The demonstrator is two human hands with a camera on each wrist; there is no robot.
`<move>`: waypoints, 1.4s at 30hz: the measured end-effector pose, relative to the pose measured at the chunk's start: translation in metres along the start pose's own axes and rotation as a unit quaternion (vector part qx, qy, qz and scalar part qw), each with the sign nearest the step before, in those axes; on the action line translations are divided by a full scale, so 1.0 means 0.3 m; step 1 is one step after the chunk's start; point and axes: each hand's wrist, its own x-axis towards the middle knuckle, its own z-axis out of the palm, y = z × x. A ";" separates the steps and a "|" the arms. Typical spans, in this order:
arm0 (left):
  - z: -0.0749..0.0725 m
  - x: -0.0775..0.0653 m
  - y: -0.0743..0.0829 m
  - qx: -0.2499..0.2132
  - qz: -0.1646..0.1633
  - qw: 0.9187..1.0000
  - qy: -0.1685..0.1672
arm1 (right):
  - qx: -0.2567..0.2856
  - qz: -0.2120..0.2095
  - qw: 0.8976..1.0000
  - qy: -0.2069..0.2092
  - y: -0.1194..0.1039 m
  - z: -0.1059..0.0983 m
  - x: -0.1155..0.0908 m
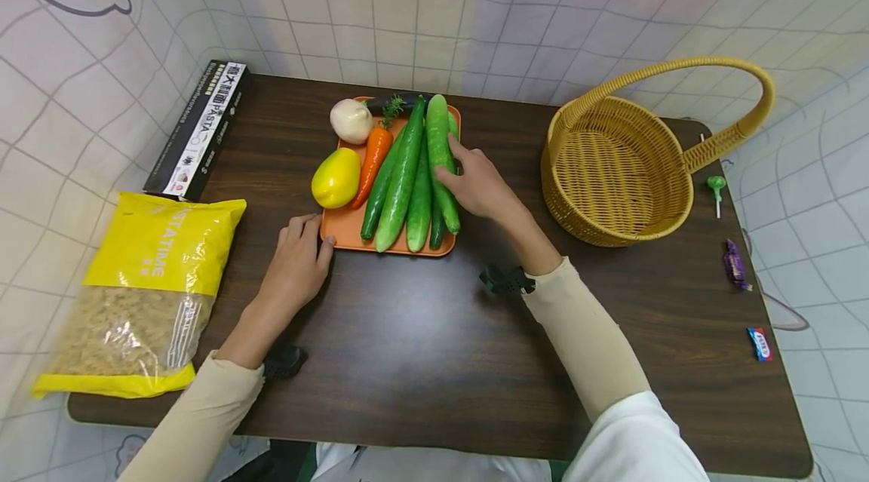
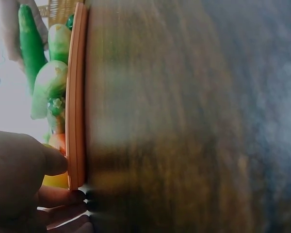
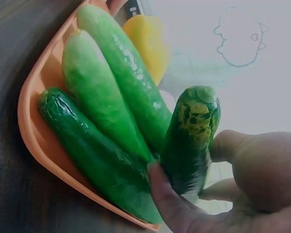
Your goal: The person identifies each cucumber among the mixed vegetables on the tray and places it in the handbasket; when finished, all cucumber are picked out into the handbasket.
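Observation:
With thumb and fingers my right hand grips a cucumber. In the right wrist view this cucumber is tilted up, its near end above the other cucumbers. Those lie side by side on an orange tray. My left hand holds the tray's near left corner, the thumb on the rim in the left wrist view. Also on the tray are a carrot, a yellow mango-like piece, a white round vegetable and a dark eggplant-like one, partly hidden.
A wicker basket with a tall handle stands to the right. At the table's right edge lie a green lollipop, a purple wrapped candy and a small blue packet. A yellow pasta bag and black box lie left.

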 end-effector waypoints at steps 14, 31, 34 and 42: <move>-0.005 0.000 0.005 -0.005 -0.001 1.000 -0.005 | -0.006 -0.049 0.998 0.029 -0.017 -0.113 -0.282; -0.005 -0.006 0.001 -0.009 0.002 1.000 -0.006 | -0.063 -0.029 0.997 0.034 0.093 -0.273 -0.616; -0.006 -0.006 0.001 -0.009 0.001 1.000 -0.008 | -0.077 -0.016 0.996 0.038 0.109 -0.278 -0.659; -0.005 -0.001 0.001 -0.007 -0.003 1.000 -0.013 | -0.098 0.009 0.995 0.030 0.151 -0.325 -0.723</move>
